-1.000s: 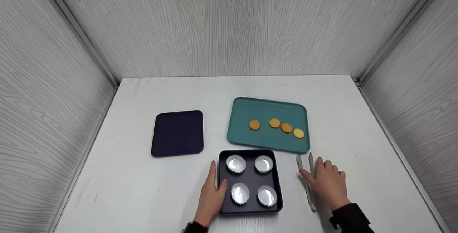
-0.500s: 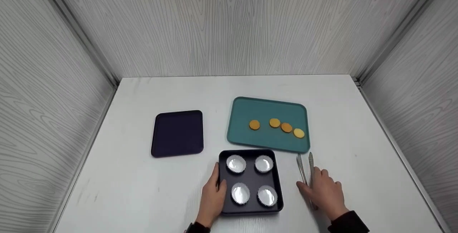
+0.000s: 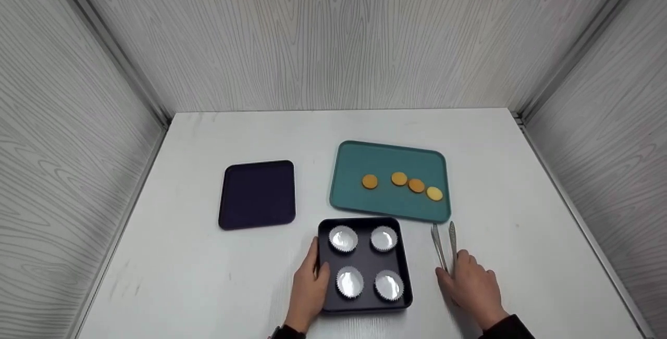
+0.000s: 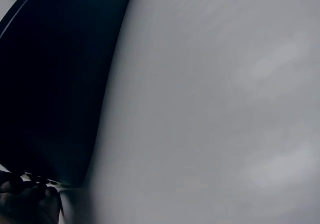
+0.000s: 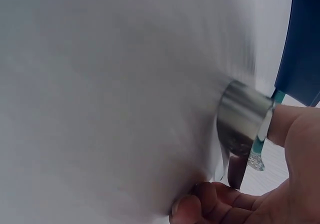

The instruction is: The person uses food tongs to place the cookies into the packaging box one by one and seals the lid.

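Observation:
My left hand (image 3: 308,288) holds the left side of a dark square baking pan (image 3: 366,260), its thumb over the rim and its fingers along the outer wall. Several shiny fluted cupcake liners (image 3: 349,282) stand inside the pan. In the left wrist view the pan's dark wall (image 4: 55,84) fills the left side. My right hand (image 3: 473,288) grips metal tongs (image 3: 452,237) near their joined end, thumb on one arm and fingers on the other. The bent metal end of the tongs (image 5: 242,114) shows between thumb and fingers in the right wrist view.
Behind the pan lies a teal tray (image 3: 365,159) with several flat orange-yellow discs (image 3: 399,178). A dark square tray (image 3: 257,195) rests to the left on the white table (image 3: 172,255). Grey wood-grain panels (image 3: 333,37) enclose the back and sides.
My right hand has slid down the tongs toward their joined end and its fingers have closed on them. My left fingers have drawn in against the pan, which stays put.

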`<state>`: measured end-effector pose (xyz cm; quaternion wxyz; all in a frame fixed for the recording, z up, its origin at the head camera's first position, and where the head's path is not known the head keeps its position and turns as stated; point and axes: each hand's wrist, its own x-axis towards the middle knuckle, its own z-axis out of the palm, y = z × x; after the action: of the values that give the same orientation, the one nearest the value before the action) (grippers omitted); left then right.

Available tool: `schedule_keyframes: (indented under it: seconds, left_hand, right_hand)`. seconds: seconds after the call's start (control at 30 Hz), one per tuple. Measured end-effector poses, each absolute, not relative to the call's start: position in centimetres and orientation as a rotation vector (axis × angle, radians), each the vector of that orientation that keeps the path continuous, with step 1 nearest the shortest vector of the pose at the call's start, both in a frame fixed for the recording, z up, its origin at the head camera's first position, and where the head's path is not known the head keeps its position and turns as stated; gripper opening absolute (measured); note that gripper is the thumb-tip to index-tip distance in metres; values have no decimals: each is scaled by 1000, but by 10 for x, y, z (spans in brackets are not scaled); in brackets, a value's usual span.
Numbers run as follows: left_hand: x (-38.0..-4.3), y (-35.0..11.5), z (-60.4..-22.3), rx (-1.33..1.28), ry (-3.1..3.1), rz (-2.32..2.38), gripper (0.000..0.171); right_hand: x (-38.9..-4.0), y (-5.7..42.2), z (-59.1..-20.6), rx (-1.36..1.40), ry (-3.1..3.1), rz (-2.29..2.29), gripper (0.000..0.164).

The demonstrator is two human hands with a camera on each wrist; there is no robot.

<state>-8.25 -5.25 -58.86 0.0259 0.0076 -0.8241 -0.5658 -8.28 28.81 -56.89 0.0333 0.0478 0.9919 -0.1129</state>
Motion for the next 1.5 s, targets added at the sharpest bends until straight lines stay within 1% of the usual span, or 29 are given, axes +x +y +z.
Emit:
schedule_keyframes:
  seconds: [0.43,0.53,0.7,0.83,1.0,1.27,1.5]
  left_hand:
    - [-81,-53,-589,49,-2540,-1767,59]
    - [-81,-53,-589,58,-2541,-1766,58]
    - [-82,-52,-590,66,-2533,-1766,58]
    - [-81,-52,-591,61,-2517,-1771,57]
    - [-80,-52,-591,66,-2507,-1780,57]
    - [-81,-52,-591,83,-2514,-1778,57]
    - [-82,-52,-594,58,-2520,-1762,57]
  right_hand:
    - [-75,288,-565,259,3000,-506,30]
    - [-74,289,-562,291,2976,-530,32]
    - [-70,293,-558,287,2971,-558,43]
    - [-67,296,-553,242,3025,-571,46]
    - [-68,305,-545,145,3142,-615,42]
    - [-87,323,-530,-46,3324,-574,38]
    - [-103,328,-527,-244,3449,-490,36]
